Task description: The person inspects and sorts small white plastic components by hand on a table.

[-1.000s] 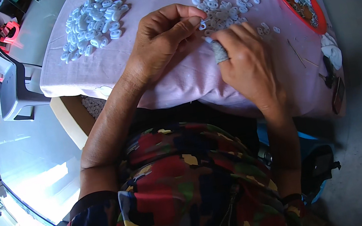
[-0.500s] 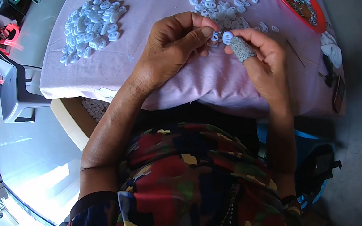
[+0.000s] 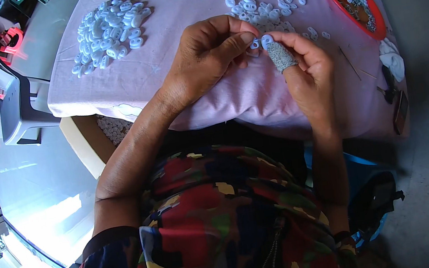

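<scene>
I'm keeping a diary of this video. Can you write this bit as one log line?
left hand: pinches small white piece | right hand: holds another piece, grey finger cover | lilac cloth: white heaps

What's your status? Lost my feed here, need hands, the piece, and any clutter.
Left hand and right hand pinch one small white piece between them above the lilac cloth. Right thumb wears a grey sleeve. Loose white pieces lie just beyond.
</scene>
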Tool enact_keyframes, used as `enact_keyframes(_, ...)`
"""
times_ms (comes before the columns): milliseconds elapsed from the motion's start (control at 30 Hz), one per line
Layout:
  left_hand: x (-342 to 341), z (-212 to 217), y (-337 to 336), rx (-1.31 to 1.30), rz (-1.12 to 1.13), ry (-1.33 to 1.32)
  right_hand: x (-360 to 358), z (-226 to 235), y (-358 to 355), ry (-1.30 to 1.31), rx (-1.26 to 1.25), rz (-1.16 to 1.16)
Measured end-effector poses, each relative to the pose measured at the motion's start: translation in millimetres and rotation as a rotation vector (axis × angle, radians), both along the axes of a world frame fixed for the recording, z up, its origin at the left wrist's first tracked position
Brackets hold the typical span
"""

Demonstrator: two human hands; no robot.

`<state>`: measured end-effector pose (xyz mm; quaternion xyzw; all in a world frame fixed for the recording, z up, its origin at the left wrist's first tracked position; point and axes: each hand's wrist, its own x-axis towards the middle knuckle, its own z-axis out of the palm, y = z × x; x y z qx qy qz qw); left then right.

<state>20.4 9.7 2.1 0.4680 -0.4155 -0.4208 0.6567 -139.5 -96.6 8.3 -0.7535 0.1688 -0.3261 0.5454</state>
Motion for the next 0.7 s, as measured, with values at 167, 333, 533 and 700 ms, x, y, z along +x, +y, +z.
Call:
enact_keyframes(167, -5.9, -7.0, -4.1, -0.055, 0.103, -0.044, -1.5, 5.9, 2.5, 0.014, 0.120, -0.084)
enact_keyframes(333, -7.2, -4.0, -2.5, -0.046, 0.129, -0.176, -2.5, -0.3, 0.6, -0.025, 0.117, -0.081)
enact_keyframes(533, -8.1, -7.6, -3.1, -0.070, 0.191, -0.267, -1.0, -0.8, 3.1, -0.020, 0.111, -0.088)
enact_keyframes(700, -7.9, -8.3, -3.6, -0.077, 0.199, -0.306, -2.5, -1.2, 3.3, -0.028, 0.113, -0.092)
